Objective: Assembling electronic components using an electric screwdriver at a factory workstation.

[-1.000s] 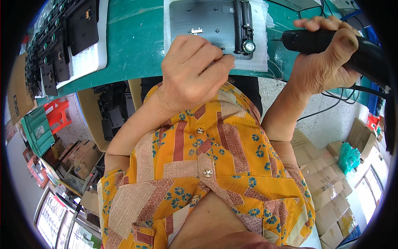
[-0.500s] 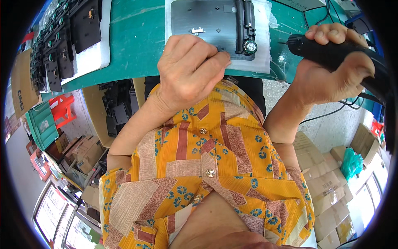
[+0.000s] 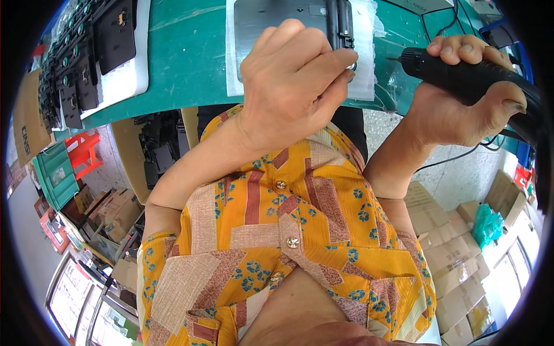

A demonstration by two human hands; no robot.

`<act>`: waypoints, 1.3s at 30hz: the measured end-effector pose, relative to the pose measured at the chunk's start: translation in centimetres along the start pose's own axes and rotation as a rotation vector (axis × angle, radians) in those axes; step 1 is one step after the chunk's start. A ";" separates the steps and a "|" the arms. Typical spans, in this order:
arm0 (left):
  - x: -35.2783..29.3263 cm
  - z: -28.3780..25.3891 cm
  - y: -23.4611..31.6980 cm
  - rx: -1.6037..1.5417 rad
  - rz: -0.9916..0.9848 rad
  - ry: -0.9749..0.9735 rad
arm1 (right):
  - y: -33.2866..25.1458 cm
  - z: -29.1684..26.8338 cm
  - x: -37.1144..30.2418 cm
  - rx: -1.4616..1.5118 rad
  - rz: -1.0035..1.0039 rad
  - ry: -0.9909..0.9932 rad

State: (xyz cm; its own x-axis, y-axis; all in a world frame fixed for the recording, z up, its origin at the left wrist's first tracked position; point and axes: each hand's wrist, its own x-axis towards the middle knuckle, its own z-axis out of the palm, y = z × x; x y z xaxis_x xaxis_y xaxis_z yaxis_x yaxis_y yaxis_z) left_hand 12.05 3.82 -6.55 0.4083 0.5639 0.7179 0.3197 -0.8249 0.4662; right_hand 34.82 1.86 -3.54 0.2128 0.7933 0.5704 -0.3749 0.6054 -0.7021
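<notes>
My right hand (image 3: 450, 112) is wrapped round a black electric screwdriver (image 3: 441, 70), whose thin bit points left over the table. My left hand (image 3: 297, 81) has its fingers curled, with thumb and forefinger pressed together at the lower right corner of a dark flat plastic panel (image 3: 271, 20). Anything in that pinch is too hidden to name. A black double tube-like part (image 3: 341, 26) runs along the panel's right side, and the hand covers its near end. Under the panel lies a white foam sheet (image 3: 365, 63).
Several black plastic assemblies (image 3: 75, 63) stand in a row on white foam at the left of the green table (image 3: 184, 52). Below the table edge is a cardboard box (image 3: 128, 147) with black parts. Cables (image 3: 456, 164) hang at right, above stacked cartons (image 3: 453, 254).
My left hand has moved right and slightly up, from the panel's lower edge to its right corner, now covering the round green-ringed end. The right hand and screwdriver stay nearly still.
</notes>
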 end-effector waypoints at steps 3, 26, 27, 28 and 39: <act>0.0 0.2 0.1 0.007 -0.009 -0.033 | 0.2 -0.1 -0.3 -0.041 -0.043 0.034; -0.9 -1.4 0.0 0.049 -0.117 0.027 | -0.1 0.2 -0.2 -0.072 -0.060 0.080; -1.2 -1.9 -0.6 0.066 -0.086 0.035 | -0.1 0.2 -0.2 -0.074 -0.058 0.079; -1.4 -2.1 -0.9 0.082 -0.055 0.043 | -0.2 0.2 -0.2 -0.079 -0.052 0.072; -1.7 -2.1 -0.9 0.083 -0.027 0.029 | 0.1 0.1 0.2 -0.071 -0.041 0.073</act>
State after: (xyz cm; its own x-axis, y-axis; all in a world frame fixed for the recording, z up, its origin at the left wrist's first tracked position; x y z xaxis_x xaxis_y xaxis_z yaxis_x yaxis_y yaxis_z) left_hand 9.25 3.55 -7.07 0.3736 0.5838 0.7209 0.4009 -0.8024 0.4421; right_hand 34.70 2.07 -3.48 0.2927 0.7690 0.5683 -0.3003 0.6382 -0.7089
